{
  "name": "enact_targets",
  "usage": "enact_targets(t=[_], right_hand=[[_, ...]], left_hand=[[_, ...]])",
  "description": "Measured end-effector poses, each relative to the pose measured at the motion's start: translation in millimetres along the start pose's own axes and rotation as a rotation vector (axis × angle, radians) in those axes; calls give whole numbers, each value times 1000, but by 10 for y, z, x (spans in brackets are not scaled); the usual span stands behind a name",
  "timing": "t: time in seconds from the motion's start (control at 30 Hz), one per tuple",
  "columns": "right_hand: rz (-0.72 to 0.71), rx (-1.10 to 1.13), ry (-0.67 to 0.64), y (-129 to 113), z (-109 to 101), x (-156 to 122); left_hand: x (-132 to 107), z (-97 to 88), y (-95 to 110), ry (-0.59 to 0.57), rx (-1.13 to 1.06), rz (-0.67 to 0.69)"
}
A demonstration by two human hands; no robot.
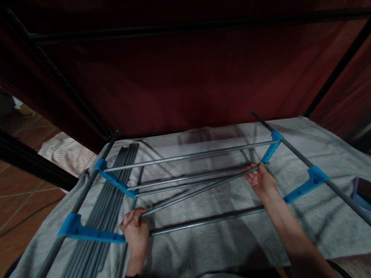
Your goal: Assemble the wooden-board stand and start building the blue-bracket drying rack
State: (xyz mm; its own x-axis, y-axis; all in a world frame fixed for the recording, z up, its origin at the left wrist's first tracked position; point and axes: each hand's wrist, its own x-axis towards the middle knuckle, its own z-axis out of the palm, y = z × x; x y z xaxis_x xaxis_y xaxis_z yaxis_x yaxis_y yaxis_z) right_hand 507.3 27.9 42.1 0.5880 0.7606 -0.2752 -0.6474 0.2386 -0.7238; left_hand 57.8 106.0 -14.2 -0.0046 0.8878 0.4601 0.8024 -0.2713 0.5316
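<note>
A thin grey metal tube (194, 193) slants across the middle of a frame of grey tubes joined by blue plastic brackets. Its left end is in the closed fingers of my left hand (135, 228), close to the inner end of the near left bracket (94, 232). Toward its right end, my right hand (261, 183) pinches the same tube below the far right bracket (270, 149). A crossbar (206, 221) spans the near side, its ends partly hidden by my hands and forearms. Another crossbar (191, 156) joins the far brackets, with further thin tubes just behind the held one.
Several loose grey tubes (93, 249) lie bundled under the frame's left side. A phone (369, 198) rests at the right on the grey cloth (218, 252). Dark red panels (175, 79) rise behind the cloth. Tiled floor (12, 191) shows at the left, with a cable across it.
</note>
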Motion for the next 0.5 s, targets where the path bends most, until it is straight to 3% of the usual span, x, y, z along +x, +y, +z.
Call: enact_targets(t=[0.1, 0.17, 0.37, 0.5], right_hand=[[27, -4, -20, -8, 6, -10], [24, -7, -36, -1, 11, -20], [-11, -5, -35, 63, -17, -66], [-2, 7, -14, 97, -98, -84]], left_hand=[[13, 1, -18, 146, -156, -10], [19, -2, 6, 222, -216, -92], [89, -14, 100, 311, -379, -373], [152, 51, 137, 311, -676, -599]])
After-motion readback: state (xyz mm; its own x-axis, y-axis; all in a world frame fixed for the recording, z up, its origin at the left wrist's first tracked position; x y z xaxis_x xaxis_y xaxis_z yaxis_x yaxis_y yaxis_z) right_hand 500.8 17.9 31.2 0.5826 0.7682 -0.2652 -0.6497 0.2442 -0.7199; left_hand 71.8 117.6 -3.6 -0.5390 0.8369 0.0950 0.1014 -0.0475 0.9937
